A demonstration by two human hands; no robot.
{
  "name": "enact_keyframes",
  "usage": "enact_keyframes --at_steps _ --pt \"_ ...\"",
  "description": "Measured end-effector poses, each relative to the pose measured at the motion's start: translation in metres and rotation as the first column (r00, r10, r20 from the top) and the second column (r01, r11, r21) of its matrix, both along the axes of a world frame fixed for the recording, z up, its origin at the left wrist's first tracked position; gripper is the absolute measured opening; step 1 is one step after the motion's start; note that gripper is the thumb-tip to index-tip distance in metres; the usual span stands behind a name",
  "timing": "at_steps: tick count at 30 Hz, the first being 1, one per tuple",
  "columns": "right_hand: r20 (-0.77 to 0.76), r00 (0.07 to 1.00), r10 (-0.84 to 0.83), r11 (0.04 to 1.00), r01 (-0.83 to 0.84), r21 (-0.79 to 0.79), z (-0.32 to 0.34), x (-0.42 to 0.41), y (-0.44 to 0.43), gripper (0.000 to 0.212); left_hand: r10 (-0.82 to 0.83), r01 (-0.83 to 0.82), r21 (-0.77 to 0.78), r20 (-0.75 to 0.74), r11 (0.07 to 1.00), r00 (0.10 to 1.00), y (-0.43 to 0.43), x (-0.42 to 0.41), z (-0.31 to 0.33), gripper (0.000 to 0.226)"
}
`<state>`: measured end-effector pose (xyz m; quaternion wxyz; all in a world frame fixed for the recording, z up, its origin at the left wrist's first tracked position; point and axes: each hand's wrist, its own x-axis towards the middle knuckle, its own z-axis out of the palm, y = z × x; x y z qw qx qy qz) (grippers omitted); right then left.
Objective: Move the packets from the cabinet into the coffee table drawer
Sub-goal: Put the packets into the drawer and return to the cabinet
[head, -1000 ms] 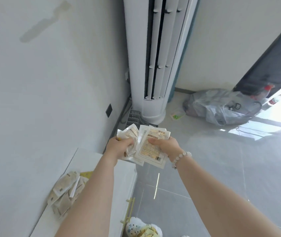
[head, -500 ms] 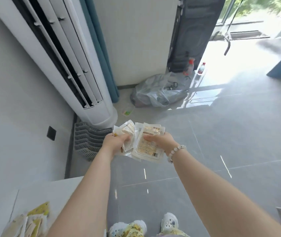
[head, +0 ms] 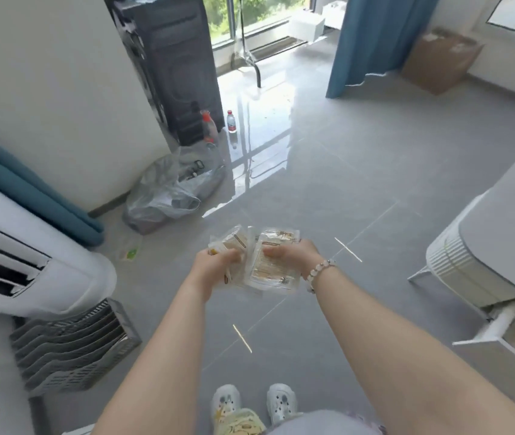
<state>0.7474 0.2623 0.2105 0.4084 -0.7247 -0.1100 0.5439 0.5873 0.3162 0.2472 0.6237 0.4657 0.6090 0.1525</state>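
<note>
Plastic packets (head: 273,273), print unreadable, fill left hand (head: 213,264) and right hand (head: 299,255).

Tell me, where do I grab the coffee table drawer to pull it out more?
Probably the white top rim of the drawer, hooked from above: it sticks out of the coffee table with its top open, and no handle shows.

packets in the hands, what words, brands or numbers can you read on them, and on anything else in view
No text here can be read.
packets: brown print and lines of text, too blurred to read.
water bottle: red label, too small to read.
green wrapper on the floor: print blurred.
cardboard box: nothing legible.
</note>
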Motion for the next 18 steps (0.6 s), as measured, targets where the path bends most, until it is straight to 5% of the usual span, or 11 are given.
enact_keyframes --at_steps 4,12,18 --pt "-0.013 0.99 -0.14 0.99 0.14 -0.016 -0.007 0.031 -0.025 0.077 -0.142 0.142 -0.003 -0.049 0.99 0.989 0.001 0.045 -0.006 0.006" --pt "-0.013 0.911 -0.412 0.91 0.411 -0.055 -0.006 0.1 -0.066 0.027 -0.42 0.418 -0.042 -0.106 0.908 0.901 0.006 0.152 -0.021 0.006" --pt "0.043 0.792 -0.608 0.79 0.61 -0.065 0.001 0.146 -0.101 0.037 -0.651 0.644 -0.097 -0.087 0.758 0.754 0.002 0.237 -0.023 0.038"
